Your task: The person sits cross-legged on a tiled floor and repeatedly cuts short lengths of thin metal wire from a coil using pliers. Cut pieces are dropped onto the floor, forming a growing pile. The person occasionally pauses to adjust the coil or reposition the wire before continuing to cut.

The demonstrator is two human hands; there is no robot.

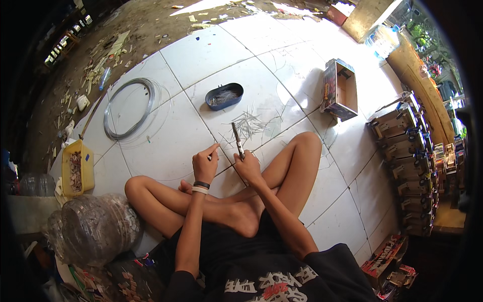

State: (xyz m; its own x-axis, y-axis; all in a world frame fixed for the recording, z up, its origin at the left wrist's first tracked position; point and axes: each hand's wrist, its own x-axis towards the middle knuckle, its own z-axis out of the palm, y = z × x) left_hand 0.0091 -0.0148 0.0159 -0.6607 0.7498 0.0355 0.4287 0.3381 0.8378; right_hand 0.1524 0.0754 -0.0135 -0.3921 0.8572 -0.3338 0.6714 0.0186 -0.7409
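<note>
My right hand (247, 167) is closed around a slim dark rod-shaped tool (236, 136) with a pale band, which points up and away from me. Beside it on the left is my left hand (204, 165), its fingers curled and the index finger reaching toward the right hand. A small dark bit shows in its grip, too small to name. Just beyond the tool, a loose pile of short thin wire pieces (250, 124) lies on the white tiles. Farther off stands a dark blue oval container (212, 103) holding more such pieces.
A coil of wire (106, 113) lies at the left, near a yellow tub (89, 168) of small scraps. Plastic-wrapped bundle (95, 229) sits by my left knee. An open printed box (329, 90) stands at far right; stacked wooden toy-like vehicles (410, 171) line the right side.
</note>
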